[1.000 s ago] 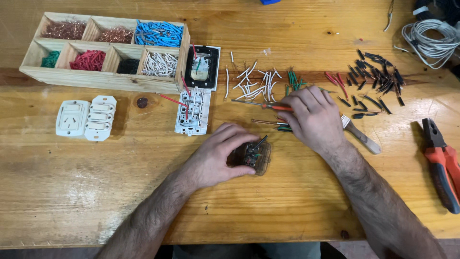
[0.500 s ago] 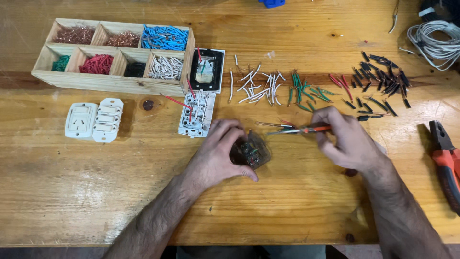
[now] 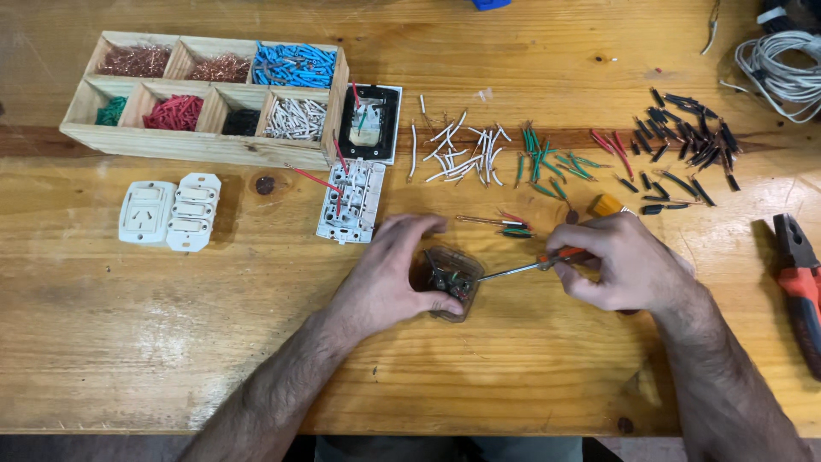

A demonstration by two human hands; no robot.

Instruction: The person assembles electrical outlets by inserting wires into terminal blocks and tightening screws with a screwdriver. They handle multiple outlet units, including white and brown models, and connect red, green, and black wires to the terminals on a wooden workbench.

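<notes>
Now, from the head view, your left hand curls around a small clear module on the table, thumb and fingers pinching its edges. Your right hand is closed around a screwdriver, its metal tip reaching into the module. Just beyond lie a few loose wires, and a white switch plate sits up-left of your left hand. A wooden tray of sorted wire bits stands farther back; red pliers lie far right.
</notes>
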